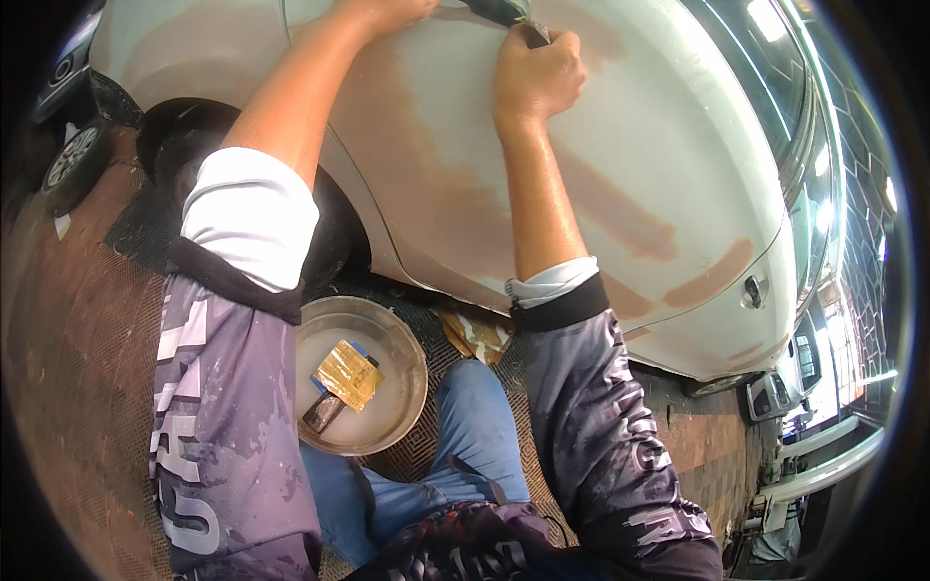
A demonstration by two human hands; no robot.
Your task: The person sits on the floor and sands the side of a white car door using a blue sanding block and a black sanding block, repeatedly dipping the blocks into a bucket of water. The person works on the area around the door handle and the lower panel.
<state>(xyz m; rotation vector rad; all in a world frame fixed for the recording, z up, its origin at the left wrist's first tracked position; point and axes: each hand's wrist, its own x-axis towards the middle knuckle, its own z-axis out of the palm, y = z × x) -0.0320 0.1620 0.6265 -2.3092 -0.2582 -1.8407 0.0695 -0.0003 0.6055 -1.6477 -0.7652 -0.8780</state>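
Observation:
Both arms reach up to a pale car door panel (581, 116) with brown, sanded-looking patches. My right hand (544, 77) is closed around the end of a dark, narrow piece (496, 10) with a lighter tip, close against the panel. The kind of that piece is not clear, and the top edge cuts it off. My left hand (392, 12) lies at the top edge near the other end of the piece; its fingers are partly cut off. Below, a round basin (412, 387) of cloudy water holds a wrinkled gold sheet (351, 376), a dark block (323, 413) and something blue.
Beside the basin, a worn yellowish sheet (475, 334) lies under the car's lower edge. The car's dark wheel (334, 228) is behind my left arm. Another wheel (76, 167) shows at the far left. Dark ribbed matting covers the floor; pale metal bars (823, 465) stand at right.

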